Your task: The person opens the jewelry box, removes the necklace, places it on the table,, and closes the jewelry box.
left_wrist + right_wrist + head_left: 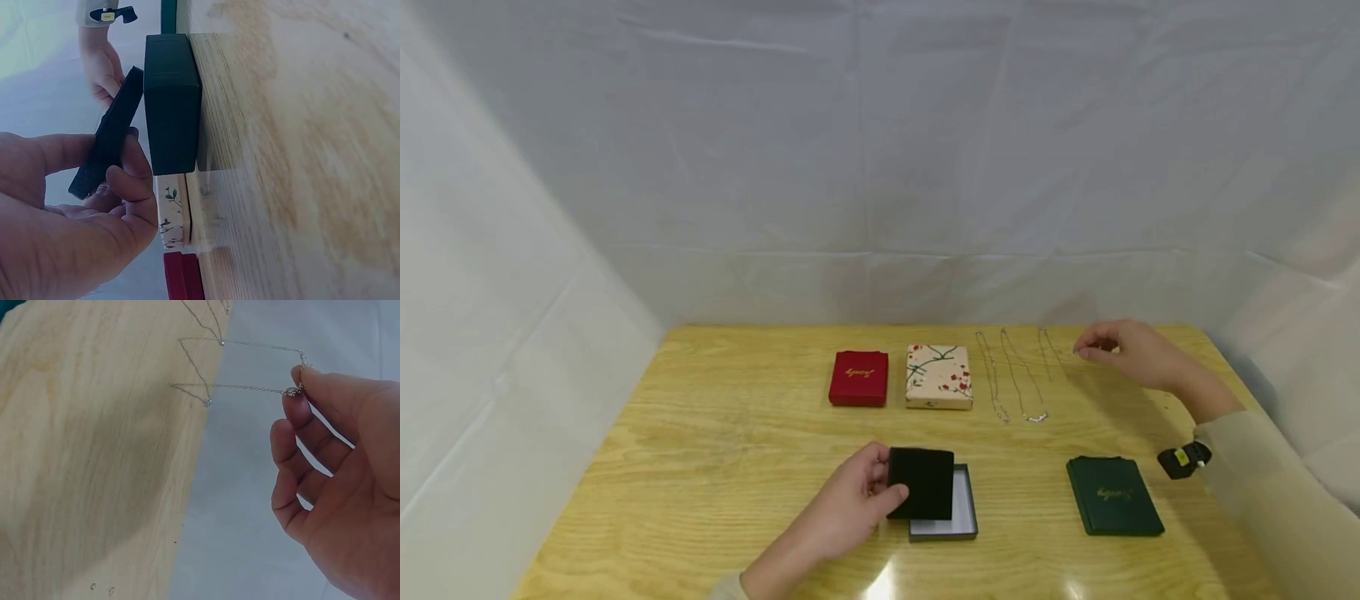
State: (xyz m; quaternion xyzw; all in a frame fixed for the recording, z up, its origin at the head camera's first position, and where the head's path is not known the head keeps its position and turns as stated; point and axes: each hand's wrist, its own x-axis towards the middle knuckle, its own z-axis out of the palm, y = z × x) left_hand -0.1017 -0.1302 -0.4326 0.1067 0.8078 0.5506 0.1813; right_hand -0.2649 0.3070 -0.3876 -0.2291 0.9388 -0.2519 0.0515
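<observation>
In the head view my left hand point(857, 504) grips a square black pad point(923, 482) by its left edge, over an open box base point(966, 500) with a pale inside. The left wrist view shows the pad tilted beside the dark green side of that box. At the far right my right hand point(1131, 354) pinches a silver necklace point(250, 387) between thumb and forefinger. Its chain slants down to the table in the right wrist view. Two more silver necklaces point(994, 379) point(1025, 375) lie stretched out to its left.
A red box point(858, 379) with gold lettering and a cream floral box point(938, 377) stand at the back middle. A dark green lid point(1115, 496) with gold lettering lies at the right front. White cloth point(865, 167) hangs behind the wooden table point(722, 450).
</observation>
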